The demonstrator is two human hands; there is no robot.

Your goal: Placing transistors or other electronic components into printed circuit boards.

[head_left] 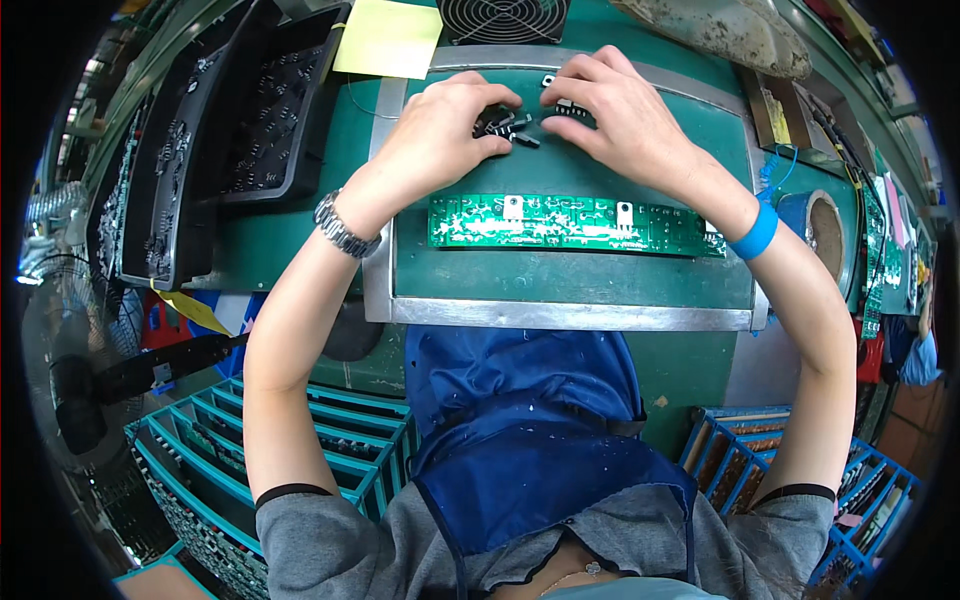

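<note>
Where hands [530,125] meet, small black components [505,127].

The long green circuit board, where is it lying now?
In the head view, the green circuit board lies across the metal-framed mat, just below both hands and the small black parts.

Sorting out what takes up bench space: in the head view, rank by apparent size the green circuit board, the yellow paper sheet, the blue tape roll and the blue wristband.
1. green circuit board
2. yellow paper sheet
3. blue tape roll
4. blue wristband

Fisheye bending makes rim sizes less sure.

Both hands, left hand [440,125] and right hand [615,110], pick at small black components [508,127] above a green circuit board [570,222].
</note>
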